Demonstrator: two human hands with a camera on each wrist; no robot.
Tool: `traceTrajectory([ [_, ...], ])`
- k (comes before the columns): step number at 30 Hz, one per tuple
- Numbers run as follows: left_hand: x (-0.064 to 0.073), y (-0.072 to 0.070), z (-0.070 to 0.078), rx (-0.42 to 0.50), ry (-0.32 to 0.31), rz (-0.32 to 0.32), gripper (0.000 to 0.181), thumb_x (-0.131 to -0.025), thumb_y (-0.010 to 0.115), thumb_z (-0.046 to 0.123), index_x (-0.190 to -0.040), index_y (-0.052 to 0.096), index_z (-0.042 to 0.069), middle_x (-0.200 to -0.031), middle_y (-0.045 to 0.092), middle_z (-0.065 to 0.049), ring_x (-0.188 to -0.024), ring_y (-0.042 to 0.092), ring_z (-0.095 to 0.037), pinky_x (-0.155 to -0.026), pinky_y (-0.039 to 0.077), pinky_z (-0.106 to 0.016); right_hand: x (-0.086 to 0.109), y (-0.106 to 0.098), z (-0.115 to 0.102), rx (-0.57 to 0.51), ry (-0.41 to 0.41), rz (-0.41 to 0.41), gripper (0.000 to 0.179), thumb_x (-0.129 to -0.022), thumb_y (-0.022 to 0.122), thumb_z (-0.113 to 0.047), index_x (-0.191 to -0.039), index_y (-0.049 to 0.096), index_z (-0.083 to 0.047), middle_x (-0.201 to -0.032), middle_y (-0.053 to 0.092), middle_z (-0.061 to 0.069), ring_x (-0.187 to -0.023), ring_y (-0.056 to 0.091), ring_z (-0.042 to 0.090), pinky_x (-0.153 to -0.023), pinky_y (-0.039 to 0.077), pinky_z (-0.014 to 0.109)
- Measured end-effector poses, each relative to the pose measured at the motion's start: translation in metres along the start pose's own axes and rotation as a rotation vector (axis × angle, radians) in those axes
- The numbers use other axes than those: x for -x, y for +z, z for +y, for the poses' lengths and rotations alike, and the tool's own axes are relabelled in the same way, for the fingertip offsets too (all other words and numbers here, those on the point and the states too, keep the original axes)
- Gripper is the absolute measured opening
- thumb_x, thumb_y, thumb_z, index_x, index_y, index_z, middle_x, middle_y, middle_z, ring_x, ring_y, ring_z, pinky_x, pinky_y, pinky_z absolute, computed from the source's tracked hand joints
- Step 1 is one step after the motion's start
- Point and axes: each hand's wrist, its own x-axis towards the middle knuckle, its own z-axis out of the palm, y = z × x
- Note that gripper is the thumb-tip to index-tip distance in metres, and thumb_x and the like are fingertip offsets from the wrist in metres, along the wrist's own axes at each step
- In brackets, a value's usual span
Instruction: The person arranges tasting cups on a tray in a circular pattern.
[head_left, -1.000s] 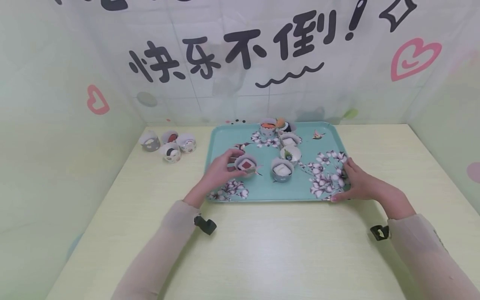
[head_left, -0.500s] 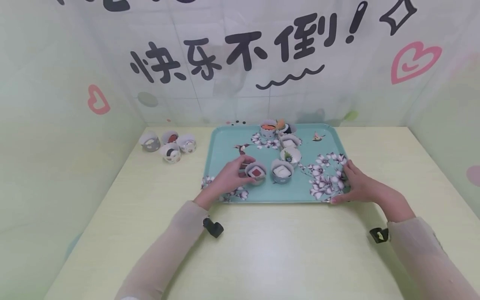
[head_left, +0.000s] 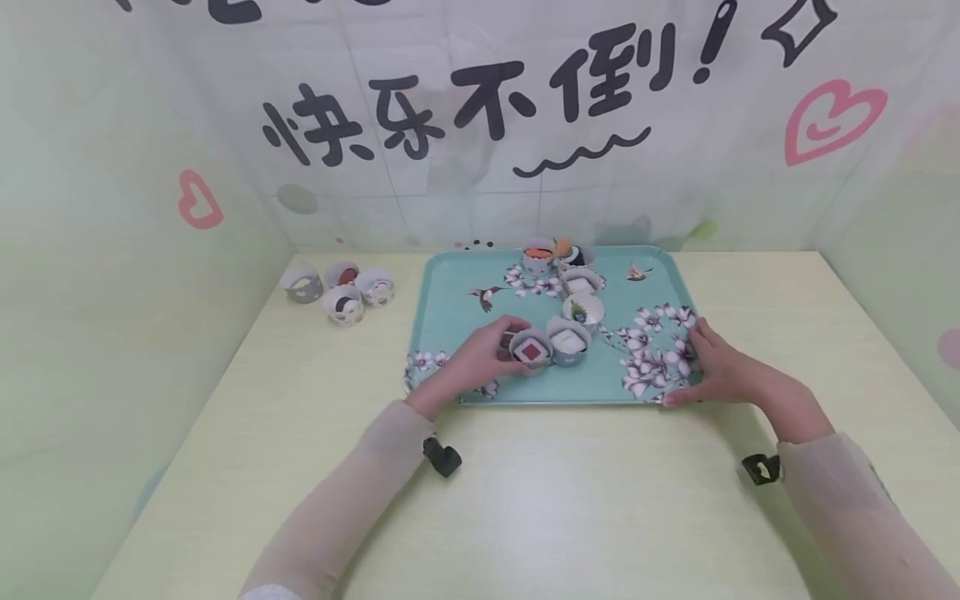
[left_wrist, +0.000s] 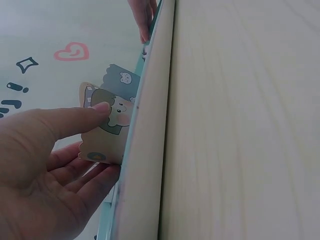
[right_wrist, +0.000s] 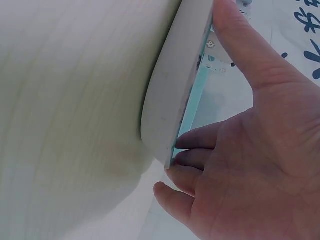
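Note:
My left hand (head_left: 483,357) holds a small scalloped paper cup (head_left: 532,353) between thumb and fingers, over the front middle of the turquoise flowered tray (head_left: 450,287). Inside that cup is a white square piece with a red centre, like a sushi roll. The left wrist view shows a cartoon face on the cup's wall (left_wrist: 120,112), with my thumb across it. Right beside it stands a grey paper cup (head_left: 570,346) with a white filling. My right hand (head_left: 723,367) grips the tray's front right corner, thumb at the front rim and fingers along the right side.
Behind the grey cup, a white cup with a green leaf piece (head_left: 582,310) and several other filled cups (head_left: 537,260) run to the tray's back edge. Several more filled cups (head_left: 343,305) cluster on the table (head_left: 540,500) at the left. A printed wall sheet (head_left: 465,167) stands behind.
My left hand has slid the cup rightwards and slightly toward me, up beside the grey cup, which sits slightly farther right. My right hand keeps its place on the tray corner.

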Motion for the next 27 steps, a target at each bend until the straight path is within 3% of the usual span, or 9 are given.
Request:
traceTrajectory([
  [15,-0.008,0.010,0.004,-0.003,0.004,-0.041,0.065,-0.087,0.078,0.016,-0.143,0.047,0.010,-0.139,0.058,-0.007,-0.129,0.056,-0.021,-0.105,0.052,-0.033,-0.001,-0.001,-0.001,0.000,0.003,-0.009,0.137,-0.073,0.085,-0.051,-0.148,-0.005,0.021,-0.155,-0.016,0.043,-0.145,-0.006,0.059,-0.116,0.013,0.072],
  [27,-0.001,-0.004,-0.001,-0.007,-0.005,-0.026,0.068,-0.086,0.079,0.018,-0.145,0.046,0.010,-0.148,0.052,-0.005,-0.138,0.050,-0.022,-0.114,0.045,-0.034,-0.002,0.000,0.000,0.007,-0.002,-0.008,0.137,-0.072,0.085,-0.050,-0.148,-0.004,0.022,-0.155,-0.016,0.044,-0.145,-0.005,0.060,-0.116,0.013,0.072],
])
